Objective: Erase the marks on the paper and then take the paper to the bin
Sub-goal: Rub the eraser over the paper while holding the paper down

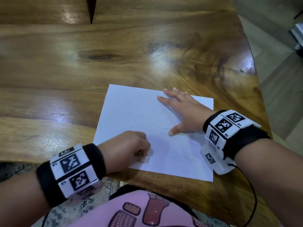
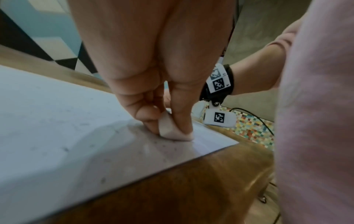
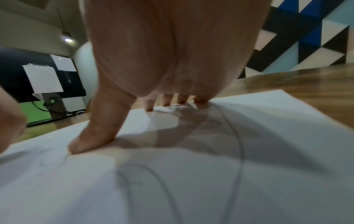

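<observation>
A white sheet of paper (image 1: 131,115) lies on the wooden table (image 1: 82,71) near its front edge, with faint curved pencil lines (image 3: 237,151) on it. My left hand (image 1: 131,148) pinches a small white eraser (image 2: 170,130) between thumb and fingers and presses it onto the paper (image 2: 57,128) near the front left corner. Small dark eraser crumbs dot the sheet there. My right hand (image 1: 180,108) lies flat with fingers spread on the paper's right half, its thumb (image 3: 95,136) and fingertips (image 3: 149,106) pressing the paper (image 3: 191,189) down.
The table's right edge (image 1: 255,76) curves away to a grey floor. My pink patterned clothing (image 1: 139,210) is close to the table's front edge. A black cable (image 1: 252,194) runs from the right wrist band. No bin is in view.
</observation>
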